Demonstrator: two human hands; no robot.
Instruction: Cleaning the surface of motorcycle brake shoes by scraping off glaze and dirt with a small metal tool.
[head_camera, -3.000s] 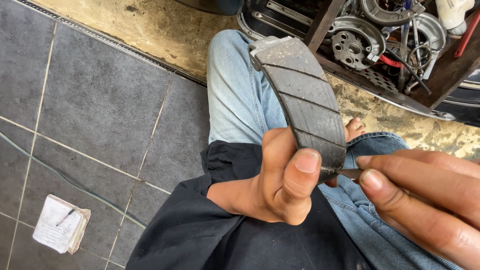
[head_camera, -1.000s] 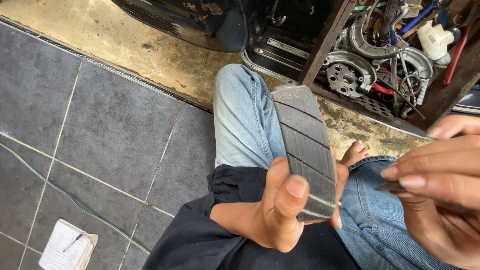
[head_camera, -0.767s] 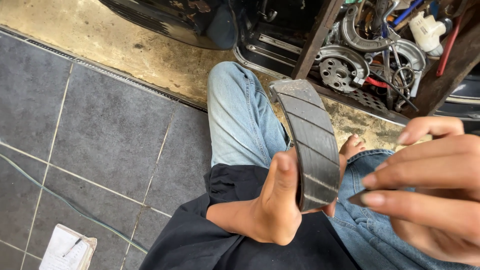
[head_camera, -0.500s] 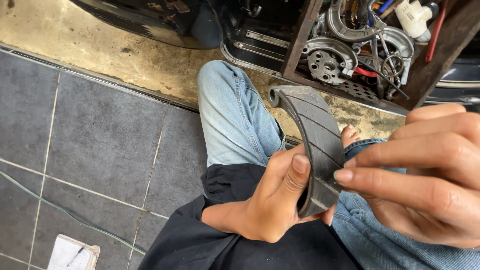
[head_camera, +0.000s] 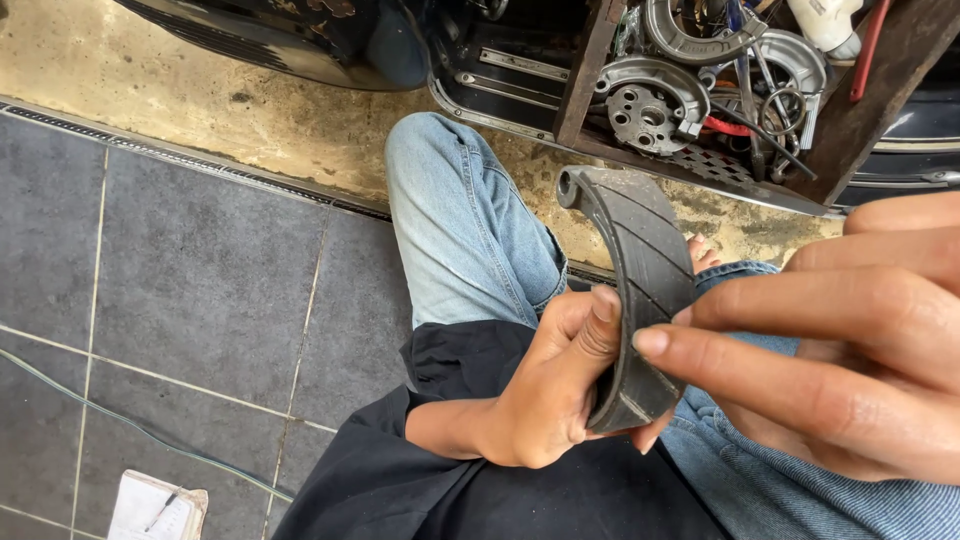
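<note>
My left hand (head_camera: 540, 400) is shut on the lower end of a curved grey brake shoe (head_camera: 640, 260), thumb pressed on its grooved lining. The shoe stands upright over my lap, its eyelet end pointing away from me. My right hand (head_camera: 850, 350) is large and close to the camera at the right. Its fingers are stretched out, with the tips resting on the lining's right edge. Nothing shows between those fingers. My jeans leg (head_camera: 460, 220) lies bent beneath the shoe.
A wooden crate (head_camera: 860, 110) of metal brake parts and tools stands at the top right. A dark vehicle body (head_camera: 300, 30) sits at the top. A folded paper (head_camera: 155, 505) and a thin cable (head_camera: 100, 410) lie on the grey tiled floor at the left.
My right hand has moved in from the right and laid its fingertips on the brake shoe. The left hand has turned the shoe slightly and kept hold of it.
</note>
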